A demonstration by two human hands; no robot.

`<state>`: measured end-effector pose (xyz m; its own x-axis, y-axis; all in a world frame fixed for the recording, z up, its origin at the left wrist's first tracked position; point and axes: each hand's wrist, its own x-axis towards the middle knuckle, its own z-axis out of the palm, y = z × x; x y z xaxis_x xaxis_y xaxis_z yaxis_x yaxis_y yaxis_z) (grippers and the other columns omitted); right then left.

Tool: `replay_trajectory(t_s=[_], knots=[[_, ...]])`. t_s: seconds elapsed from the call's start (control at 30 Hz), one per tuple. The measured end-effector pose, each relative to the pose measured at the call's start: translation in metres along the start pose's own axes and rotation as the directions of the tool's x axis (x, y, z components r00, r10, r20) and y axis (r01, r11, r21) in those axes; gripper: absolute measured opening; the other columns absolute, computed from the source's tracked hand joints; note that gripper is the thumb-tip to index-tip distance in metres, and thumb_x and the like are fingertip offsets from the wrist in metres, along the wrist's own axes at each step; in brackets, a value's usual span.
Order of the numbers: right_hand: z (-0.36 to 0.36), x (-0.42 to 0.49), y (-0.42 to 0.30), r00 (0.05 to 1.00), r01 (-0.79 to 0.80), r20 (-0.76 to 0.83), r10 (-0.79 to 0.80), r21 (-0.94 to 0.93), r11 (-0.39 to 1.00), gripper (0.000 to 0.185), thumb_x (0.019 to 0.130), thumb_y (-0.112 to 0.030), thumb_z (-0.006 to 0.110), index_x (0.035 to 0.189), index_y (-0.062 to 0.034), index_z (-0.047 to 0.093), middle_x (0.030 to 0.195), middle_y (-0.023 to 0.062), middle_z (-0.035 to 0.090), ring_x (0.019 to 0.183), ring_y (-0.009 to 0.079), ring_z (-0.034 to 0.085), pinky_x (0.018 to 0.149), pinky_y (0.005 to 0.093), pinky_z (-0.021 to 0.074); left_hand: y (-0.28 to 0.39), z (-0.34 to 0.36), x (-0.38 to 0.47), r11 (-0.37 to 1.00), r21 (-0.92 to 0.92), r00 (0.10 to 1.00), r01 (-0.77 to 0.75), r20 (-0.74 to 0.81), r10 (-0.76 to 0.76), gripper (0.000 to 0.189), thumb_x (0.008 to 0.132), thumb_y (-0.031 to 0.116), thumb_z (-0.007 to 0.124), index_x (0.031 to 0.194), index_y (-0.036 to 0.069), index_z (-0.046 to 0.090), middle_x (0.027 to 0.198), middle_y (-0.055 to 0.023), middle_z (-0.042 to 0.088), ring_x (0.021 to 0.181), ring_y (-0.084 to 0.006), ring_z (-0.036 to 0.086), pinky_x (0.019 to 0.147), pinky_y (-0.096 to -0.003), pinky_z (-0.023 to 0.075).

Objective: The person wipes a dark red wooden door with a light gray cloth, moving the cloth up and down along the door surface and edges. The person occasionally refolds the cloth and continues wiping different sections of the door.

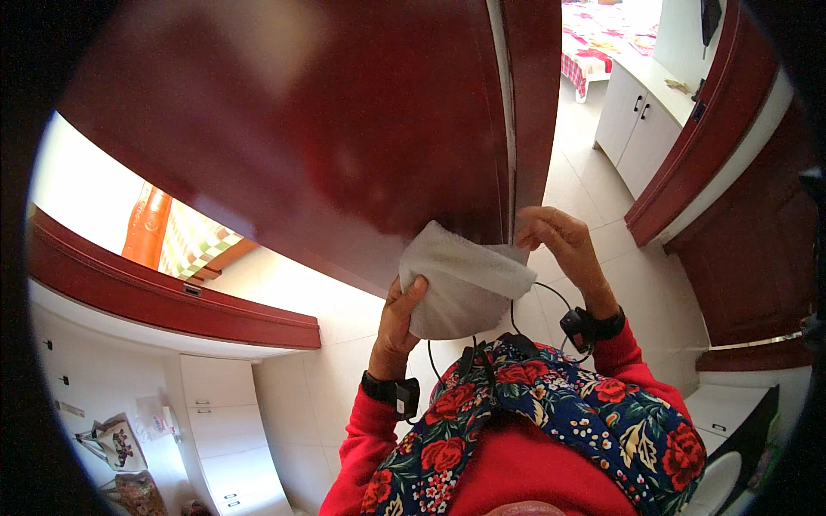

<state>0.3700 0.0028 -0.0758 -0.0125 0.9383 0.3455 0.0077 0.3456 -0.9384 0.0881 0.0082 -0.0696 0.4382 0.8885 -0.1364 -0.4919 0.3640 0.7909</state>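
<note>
My left hand (401, 316) grips the left side of a folded light grey cloth (461, 284), its thumb lying on top. The cloth is spread in front of a dark red, glossy door panel (400, 129); whether it touches the panel I cannot tell. My right hand (552, 235) is raised just beyond the cloth's right corner, beside the door's edge, with its fingers bent and slightly blurred. Nothing shows in its fingers. Each wrist bears a black strap with a small device, and thin black cables hang near the cloth.
Dark red door frames (174, 293) stand left and right (703, 161). Through the right doorway are a white cabinet (639, 122) and a bed (606, 39); another bed (197, 242) shows at left. A white drawer cabinet (226, 419) stands lower left. The floor (316, 387) is tiled.
</note>
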Motion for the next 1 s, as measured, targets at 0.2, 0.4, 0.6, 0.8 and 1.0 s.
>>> replay_trajectory(t_s=[0.2,0.4,0.6,0.8,1.0], knots=[[0.01,-0.005,-0.008,0.992,0.033,0.125,-0.033,0.007,0.999,0.039,0.096,-0.032,0.049,0.12,-0.0021,0.057,0.103,0.0124,0.065,0.097,0.0183,0.061,0.084,0.0313,0.0495,0.007,0.003,-0.004,0.991,0.131,0.999,0.034,0.017,-0.037,0.046,0.09,0.019,0.058,0.13,0.002,0.045,0.121,-0.0118,0.057,0.108,-0.0241,0.056,0.092,-0.0366,0.0464],[0.012,-0.011,-0.022,0.977,0.106,0.195,-0.089,-0.077,0.991,0.041,0.091,-0.03,0.058,0.121,-0.0023,0.056,0.114,0.013,0.061,0.107,0.0226,0.058,0.089,0.0345,0.0468,0.008,0.021,-0.003,0.874,0.484,0.999,-0.037,0.038,0.022,0.038,0.093,0.012,0.052,0.129,0.0,0.048,0.116,-0.0106,0.058,0.106,-0.0182,0.054,0.093,-0.032,0.0418],[0.02,-0.014,-0.029,0.956,0.038,0.288,0.054,-0.307,0.951,0.047,0.081,-0.026,0.071,0.115,0.0016,0.056,0.11,0.0166,0.059,0.098,0.027,0.058,0.083,0.0357,0.047,0.007,0.027,-0.003,0.708,0.687,0.986,-0.163,0.137,0.094,0.042,0.092,0.007,0.05,0.133,0.003,0.045,0.117,-0.0109,0.059,0.106,-0.0176,0.053,0.093,-0.0299,0.0403],[0.035,-0.014,-0.027,0.952,0.159,0.305,-0.033,-0.398,0.904,0.049,0.078,-0.029,0.073,0.107,0.0065,0.053,0.101,0.0199,0.055,0.09,0.0324,0.055,0.079,0.0393,0.0458,0.011,0.035,-0.005,0.435,0.856,0.96,-0.279,0.249,0.127,0.052,0.087,-0.001,0.05,0.138,0.006,0.039,0.132,-0.02,0.05,0.121,-0.0292,0.05,0.1,-0.0352,0.0375],[0.039,-0.013,-0.023,0.956,0.172,0.287,-0.053,-0.407,0.897,0.036,0.078,-0.02,0.071,0.099,0.0055,0.056,0.086,0.017,0.055,0.077,0.0291,0.054,0.07,0.0384,0.0457,0.01,0.039,-0.005,0.437,0.854,0.959,-0.281,0.24,0.149,0.054,0.086,-0.002,0.05,0.138,0.007,0.039,0.134,-0.0195,0.047,0.126,-0.0301,0.045,0.103,-0.0353,0.0349]])
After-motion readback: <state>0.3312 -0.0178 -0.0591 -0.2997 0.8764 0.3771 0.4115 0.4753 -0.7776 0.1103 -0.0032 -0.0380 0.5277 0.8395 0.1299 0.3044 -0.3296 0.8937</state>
